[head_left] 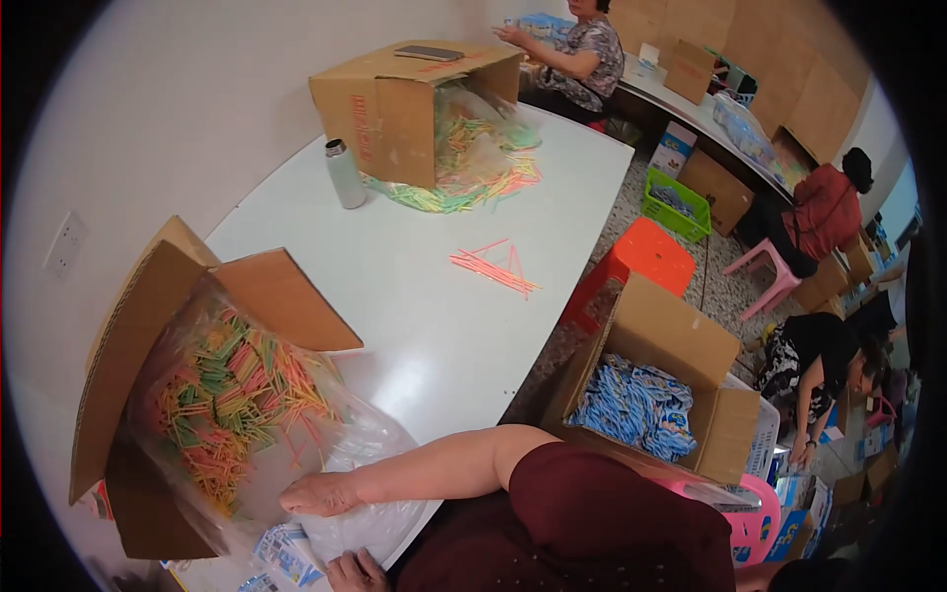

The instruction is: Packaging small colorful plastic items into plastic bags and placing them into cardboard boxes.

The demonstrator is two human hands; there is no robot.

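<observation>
My right hand (pixel 322 494) reaches over the clear plastic bag (pixel 380 449) that lines an open cardboard box. Its fingers are curled together, and what they hold, if anything, is hidden. Thin pink, yellow and green sticks (pixel 222 385) fill the bag beside it. At the lower edge my left hand (pixel 357 572) shows only in part, with bent fingers resting on or near the bag's plastic. Blue and white packets (pixel 288 555) lie just left of it. Whether the left hand grips anything cannot be seen.
Across the white table (pixel 414 326) lie loose pink sticks (pixel 496 271), a flask (pixel 344 176) and a tipped box (pixel 395 118) spilling sticks. A carton of blue packets (pixel 636 405) stands at right, near a red stool (pixel 646 252). Other people work beyond.
</observation>
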